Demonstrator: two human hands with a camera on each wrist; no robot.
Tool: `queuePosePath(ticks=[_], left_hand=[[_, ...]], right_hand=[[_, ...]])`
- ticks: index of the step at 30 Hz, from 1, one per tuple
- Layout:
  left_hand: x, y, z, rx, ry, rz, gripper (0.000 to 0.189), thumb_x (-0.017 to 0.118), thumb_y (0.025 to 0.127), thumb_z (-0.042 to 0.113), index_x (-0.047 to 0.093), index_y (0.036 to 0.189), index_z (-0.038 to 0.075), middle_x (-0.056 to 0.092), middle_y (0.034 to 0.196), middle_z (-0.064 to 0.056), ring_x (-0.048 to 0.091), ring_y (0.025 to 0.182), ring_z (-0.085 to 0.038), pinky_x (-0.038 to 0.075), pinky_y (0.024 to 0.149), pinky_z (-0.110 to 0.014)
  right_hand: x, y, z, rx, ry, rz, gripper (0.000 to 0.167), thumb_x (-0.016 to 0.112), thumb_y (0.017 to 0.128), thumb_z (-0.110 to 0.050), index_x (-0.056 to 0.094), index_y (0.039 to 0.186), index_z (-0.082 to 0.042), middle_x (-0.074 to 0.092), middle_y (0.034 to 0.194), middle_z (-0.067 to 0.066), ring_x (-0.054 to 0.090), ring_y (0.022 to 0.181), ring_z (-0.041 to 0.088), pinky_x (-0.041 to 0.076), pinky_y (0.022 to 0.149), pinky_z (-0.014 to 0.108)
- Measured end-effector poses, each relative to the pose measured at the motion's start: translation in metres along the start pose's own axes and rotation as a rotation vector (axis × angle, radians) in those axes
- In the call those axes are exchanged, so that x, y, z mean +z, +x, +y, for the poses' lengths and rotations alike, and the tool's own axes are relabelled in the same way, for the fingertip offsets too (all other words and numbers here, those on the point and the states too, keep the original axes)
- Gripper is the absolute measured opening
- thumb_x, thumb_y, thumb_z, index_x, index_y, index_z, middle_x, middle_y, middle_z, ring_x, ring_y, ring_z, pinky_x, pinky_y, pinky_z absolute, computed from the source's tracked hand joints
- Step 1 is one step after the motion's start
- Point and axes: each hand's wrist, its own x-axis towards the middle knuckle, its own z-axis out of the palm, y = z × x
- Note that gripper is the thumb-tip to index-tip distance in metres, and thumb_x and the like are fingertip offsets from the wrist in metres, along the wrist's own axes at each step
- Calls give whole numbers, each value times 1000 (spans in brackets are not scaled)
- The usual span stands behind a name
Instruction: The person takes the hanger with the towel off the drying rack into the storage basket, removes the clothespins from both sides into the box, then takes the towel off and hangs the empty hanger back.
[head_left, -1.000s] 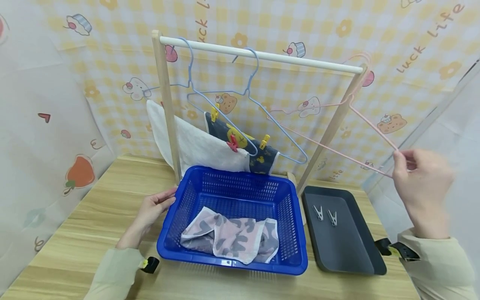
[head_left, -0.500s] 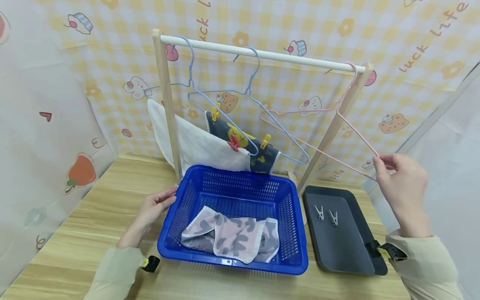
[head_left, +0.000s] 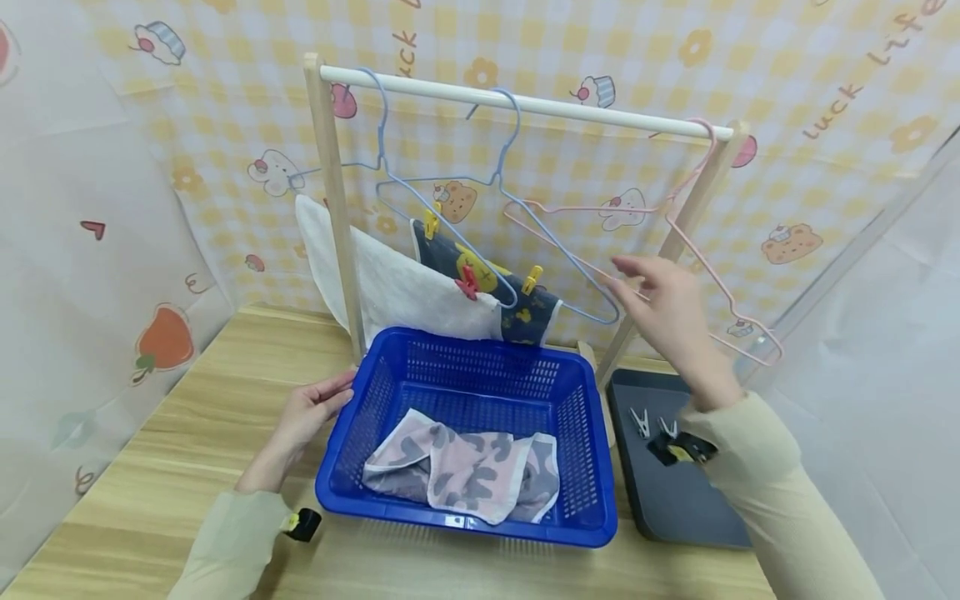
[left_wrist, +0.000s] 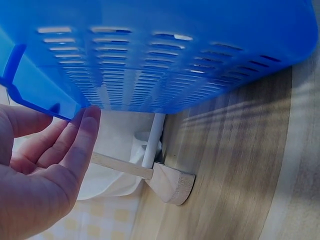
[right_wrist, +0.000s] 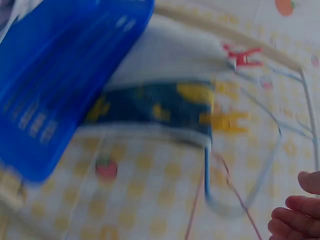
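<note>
My right hand [head_left: 663,308] is in the air in front of the pink hanger [head_left: 585,209], thumb and forefinger apart with nothing between them. That hanger hooks over the white rail [head_left: 600,115] at its right end and carries no cloth. My left hand [head_left: 303,417] rests its fingertips at the left rim of the blue basket [head_left: 333,450]; in the left wrist view its fingers [left_wrist: 82,142] are nearly straight beside the rim. Inside the basket lies a crumpled pink and grey cloth [head_left: 480,479]. The right wrist view is blurred.
Two blue hangers [head_left: 551,237] bear a white towel [head_left: 420,292] with a red clothespin [head_left: 467,285] and a dark patterned cloth [head_left: 525,323] with yellow clothespins [head_left: 532,280]. A grey tray [head_left: 675,517] at right, partly under my forearm, contains two light clothespins [head_left: 640,422].
My right hand first moved the pink hanger left onto the rail, then let go of it and moved left in front of it. The left hand stays at the basket.
</note>
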Motion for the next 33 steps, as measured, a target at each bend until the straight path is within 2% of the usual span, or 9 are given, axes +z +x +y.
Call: queuePosePath(ticks=[4, 9, 14, 18, 22, 24, 26, 31, 33], left_hand=[[0, 0, 2, -6, -1, 7, 42, 55, 93, 3, 44, 130, -12, 63, 116, -5, 58, 88, 9, 50, 81, -12], [3, 0, 1, -25, -13, 1, 41, 54, 94, 2, 43, 131, -12, 62, 117, -7, 58, 88, 9, 50, 81, -12], [2, 0, 0, -22, -3, 6, 41, 53, 94, 2, 43, 131, -12, 59, 122, -15, 58, 89, 9, 50, 82, -12], [1, 0, 0, -18, 11, 4, 41, 54, 94, 5, 44, 131, -11, 54, 127, -22, 59, 90, 8, 50, 82, -13], [2, 0, 1, -19, 14, 7, 41, 56, 94, 6, 45, 131, -10, 52, 128, -24, 59, 90, 7, 51, 82, -14], [2, 1, 1, -17, 15, 7, 41, 55, 94, 4, 44, 131, -11, 50, 129, -26, 59, 90, 7, 51, 82, -13], [2, 1, 1, -18, 22, 11, 41, 55, 94, 5, 45, 131, -10, 49, 129, -26, 59, 91, 7, 50, 82, -13], [3, 1, 1, -20, 23, 13, 40, 54, 95, 5, 45, 131, -10, 48, 129, -27, 59, 90, 8, 50, 82, -12], [2, 1, 1, -18, 16, 14, 40, 54, 94, 3, 44, 131, -10, 48, 129, -27, 58, 89, 10, 50, 82, -12]], right_hand=[[25, 27, -12, 75, 63, -97, 22, 66, 86, -5, 66, 104, 6, 68, 91, 22, 66, 80, 33, 57, 69, 45], [46, 48, -22, 190, 81, -127, 18, 66, 87, -7, 69, 100, 5, 69, 82, 19, 66, 73, 30, 51, 65, 33], [57, 59, -30, 280, 141, -115, 15, 64, 89, -9, 70, 92, 4, 69, 77, 16, 64, 66, 23, 41, 53, 16], [60, 63, -30, 349, 268, -54, 13, 61, 89, -3, 67, 90, 8, 68, 78, 21, 62, 61, 11, 50, 54, 12], [54, 65, -26, 362, 365, 32, 12, 60, 89, 1, 66, 90, 11, 66, 81, 26, 57, 57, 0, 54, 58, 14], [46, 66, -24, 353, 371, 66, 12, 59, 89, 1, 66, 91, 11, 66, 80, 25, 56, 56, -3, 53, 57, 12], [36, 67, -22, 353, 370, 97, 13, 60, 89, -1, 66, 91, 11, 68, 76, 17, 57, 57, -3, 53, 58, 11], [7, 66, -14, 362, 446, 180, 10, 61, 88, 3, 66, 87, 11, 63, 64, -14, 59, 56, 0, 54, 57, 12], [-4, 63, -9, 367, 478, 204, 7, 60, 87, 6, 66, 83, 7, 62, 63, -17, 59, 56, 1, 53, 56, 12]])
